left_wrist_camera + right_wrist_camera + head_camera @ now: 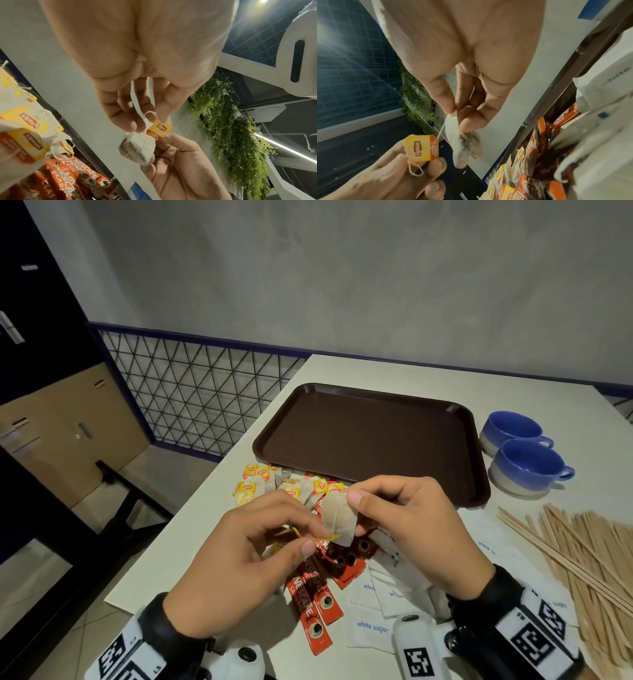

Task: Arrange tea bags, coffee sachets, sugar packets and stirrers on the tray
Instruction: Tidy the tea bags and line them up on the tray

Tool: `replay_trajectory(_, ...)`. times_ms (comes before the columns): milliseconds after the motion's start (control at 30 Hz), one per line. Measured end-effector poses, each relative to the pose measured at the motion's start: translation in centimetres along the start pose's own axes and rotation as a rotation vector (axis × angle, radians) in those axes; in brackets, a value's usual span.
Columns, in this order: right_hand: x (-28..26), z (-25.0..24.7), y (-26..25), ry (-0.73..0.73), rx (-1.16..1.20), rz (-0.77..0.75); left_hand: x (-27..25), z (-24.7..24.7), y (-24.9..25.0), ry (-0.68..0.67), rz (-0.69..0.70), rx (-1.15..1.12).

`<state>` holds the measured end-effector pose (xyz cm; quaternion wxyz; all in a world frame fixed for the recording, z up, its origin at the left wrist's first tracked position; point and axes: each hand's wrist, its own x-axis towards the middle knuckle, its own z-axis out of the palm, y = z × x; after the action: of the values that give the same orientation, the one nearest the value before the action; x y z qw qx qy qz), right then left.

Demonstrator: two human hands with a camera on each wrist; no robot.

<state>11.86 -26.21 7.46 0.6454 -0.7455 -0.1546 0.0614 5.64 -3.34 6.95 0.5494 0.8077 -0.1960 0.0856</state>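
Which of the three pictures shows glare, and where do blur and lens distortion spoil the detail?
Left wrist view: a ceiling lamp flares at the top edge; the palm of the left hand is soft. Right wrist view: a hazy bright patch at upper left; the sugar packets at right are blurred. Head view: dim, even light, no glare; the stirrers fan out and the table edge slants from wide-angle stretch.

We count one brown tray [371, 436], two blue cups [529, 463], and one tea bag [339, 518] held up. Loose tea bags [253, 489], red coffee sachets [317, 604], white sugar packets [371, 626] and wooden stirrers [579, 556] overlap too much to number.
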Motion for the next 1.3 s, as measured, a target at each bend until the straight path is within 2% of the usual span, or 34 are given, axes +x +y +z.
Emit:
replay_trajectory(200,-0.2,0.1,-0.2,-0.009,0.006,-0.005,0.1,0.3,0.1,-0.026,0.048,0.091)
replay_trajectory(433,-0.3,0.1,-0.4,-0.015,-0.002,-0.001,0.4,0.3,-0.5,0.154,0.051,0.17)
replay_trajectory(533,-0.4,0.1,-0.6,-0.019,0.004,-0.006,0.3,0.8,-0.4,0.166,0.011,0.119)
replay_trajectory(667,-0.7,0.1,-0.9,-0.066,0.027,-0.05,0.7,1.7,-0.1,0.177,-0.107,-0.071)
replay_trajectory(833,-0.8,0.2,-1.2,-0.081,0.008,-0.089,0.7,1.7,0.0,0.132,-0.096,0.036)
replay_trajectory(933,-0.8,0.1,-1.0,-0.049,0.021,-0.098,0.5,0.8,-0.4,0.155,-0.128,0.021)
replay_trajectory(1000,-0.6,0.0,-0.8,-0.042,-0.015,-0.114,0.3,-0.2,-0.6,0.169,-0.087,0.03)
replay_trajectory(1067,-0.5,-0.1,-0.7,-0.071,-0.053,-0.131,0.2,-0.9,-0.5,0.152,-0.09,-0.007)
replay_trajectory(1200,-0.8,0.2,-0.9,-0.185,-0.05,-0.151,0.3,-0.8,0.1,0.017,-0.154,-0.049)
replay_trajectory(1300,-0.8,0.2,-0.9,-0.213,-0.054,-0.164,0.2,-0.4,0.3,-0.051,-0.201,-0.076)
